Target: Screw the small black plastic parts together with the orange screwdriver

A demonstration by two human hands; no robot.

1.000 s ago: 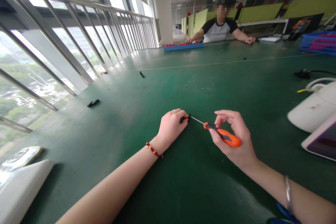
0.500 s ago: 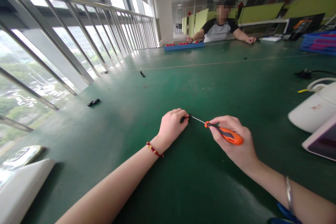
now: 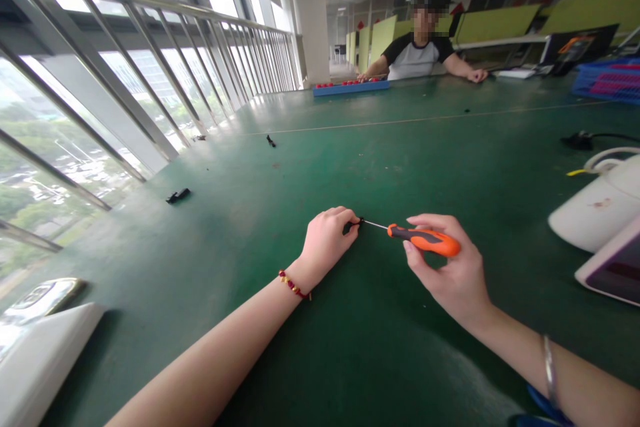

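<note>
My left hand (image 3: 327, 238) rests on the green table (image 3: 380, 160), its fingers pinched on a small black part (image 3: 356, 222) that is mostly hidden. My right hand (image 3: 450, 267) grips an orange-and-black screwdriver (image 3: 424, 239) by the handle. The thin metal shaft points left and its tip meets the small black part at my left fingertips. The screwdriver lies nearly level above the table.
Loose black parts (image 3: 177, 196) (image 3: 271, 141) lie on the table to the left. White devices (image 3: 597, 203) stand at the right edge, another white item (image 3: 40, 347) at the near left. A person (image 3: 417, 53) sits at the far end by a blue tray (image 3: 350, 87). Blue crate (image 3: 607, 80) far right.
My right hand has rolled the screwdriver handle between its fingers and raised it, so the shaft now lies flatter. My left hand has stayed put.
</note>
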